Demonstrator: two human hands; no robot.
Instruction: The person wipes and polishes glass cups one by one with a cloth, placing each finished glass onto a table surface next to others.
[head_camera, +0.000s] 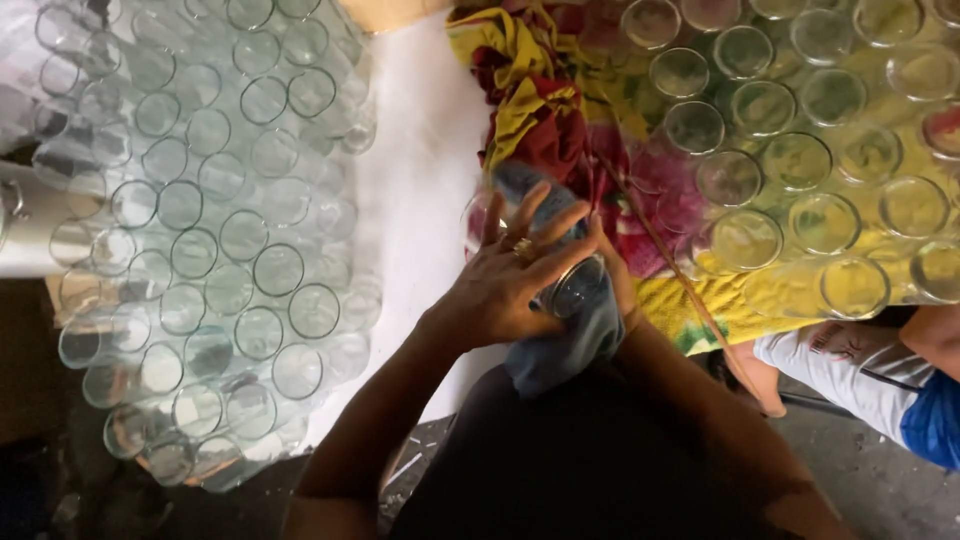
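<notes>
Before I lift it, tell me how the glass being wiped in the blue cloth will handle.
The glass looks thin and clear like the rows around it, so probably fragile. Its smooth round wall would likely roll if laid down, and may slip in bare fingers. The blue cloth drapes limply below the left hand, so it is floppy but probably adds grip.

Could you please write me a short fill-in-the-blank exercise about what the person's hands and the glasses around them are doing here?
1. The left hand and right hand hold one glass wrapped in a ____ cloth.
2. The left hand wears a ____ on one finger.
3. The glasses on the right stand on a ____ fabric of yellow and red.
4. The glasses on the left all stand mouth ____.

Missing words: blue; ring; flowered; up
</notes>
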